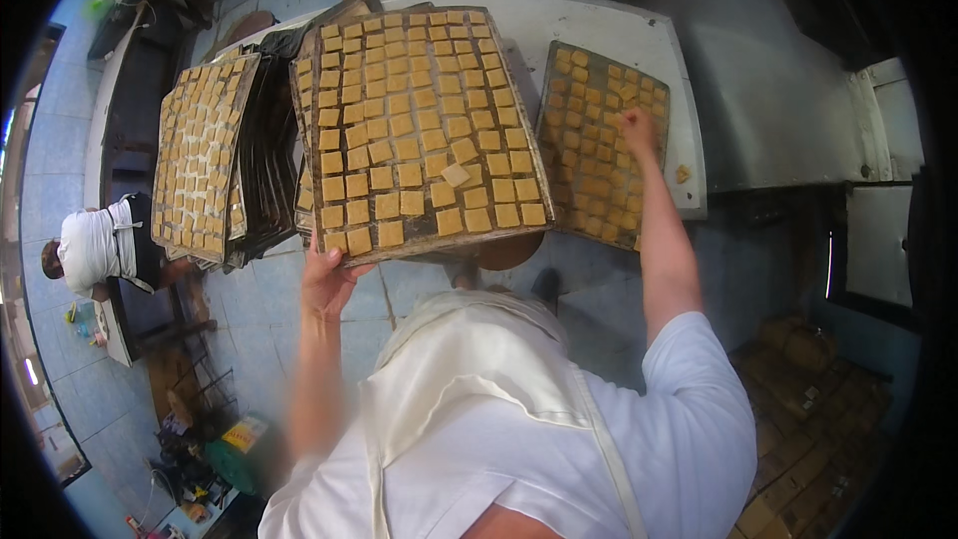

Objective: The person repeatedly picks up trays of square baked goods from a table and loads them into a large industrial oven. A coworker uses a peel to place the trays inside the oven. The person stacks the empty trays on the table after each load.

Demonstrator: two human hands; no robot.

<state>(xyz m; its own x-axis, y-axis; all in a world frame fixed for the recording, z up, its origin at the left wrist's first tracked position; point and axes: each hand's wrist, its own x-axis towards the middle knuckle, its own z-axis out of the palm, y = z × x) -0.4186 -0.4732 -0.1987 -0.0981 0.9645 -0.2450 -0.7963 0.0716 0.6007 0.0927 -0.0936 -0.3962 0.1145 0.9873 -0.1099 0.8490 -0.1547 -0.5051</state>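
My left hand [329,281] grips the near left corner of a large metal baking tray [420,226], thumb on top. Rows of square, golden-brown biscuits [406,148] cover this tray, and one paler biscuit [455,175] lies tilted over its neighbours. It overlaps another loaded tray, whose biscuits show along the left edge. To the right, a smaller tray [599,76] also bears square biscuits and juts past the table's near edge. Over its right half is my right hand [640,131], fingers bunched together; whether they pinch a biscuit is hidden.
A white table [599,21] supports the trays, with a broken biscuit piece [682,174] near its right edge. At left rises a stack of dark trays [268,165], biscuits on top. Another person [86,243] bends at far left. A round stool [513,251] stands below the table.
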